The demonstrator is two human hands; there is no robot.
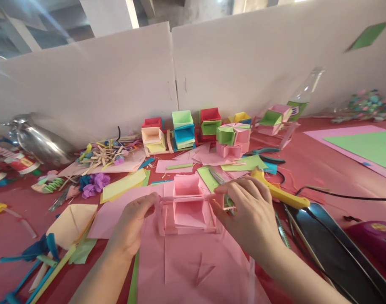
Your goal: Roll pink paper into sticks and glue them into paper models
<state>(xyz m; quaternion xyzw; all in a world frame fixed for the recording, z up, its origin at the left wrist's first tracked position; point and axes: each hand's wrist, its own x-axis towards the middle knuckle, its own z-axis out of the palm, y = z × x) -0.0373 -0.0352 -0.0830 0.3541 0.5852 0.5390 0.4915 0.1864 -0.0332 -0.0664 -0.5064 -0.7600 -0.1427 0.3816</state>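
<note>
A pink paper model (188,213) with open box-like compartments sits in a low pink frame in front of me. My left hand (131,221) is closed, its thumb and index finger pinching the left end of the model's crosspiece. At the opposite end, my right hand (251,211) pinches the crosspiece between thumb and fingers. Beneath the model lie sheets of pink paper (183,264), partly creased. Just beyond my right hand is a yellow hot glue gun (279,192); a pair of scissors (215,175) is partly hidden behind that hand.
Several finished paper box models (184,131) line the white partition (123,80) at the back. A metal jug (42,141) stands at left, near loose sticks (107,154). On the right are a black tray (335,249), pliers (265,154), a glass bottle (306,90) and a purple tool (374,240).
</note>
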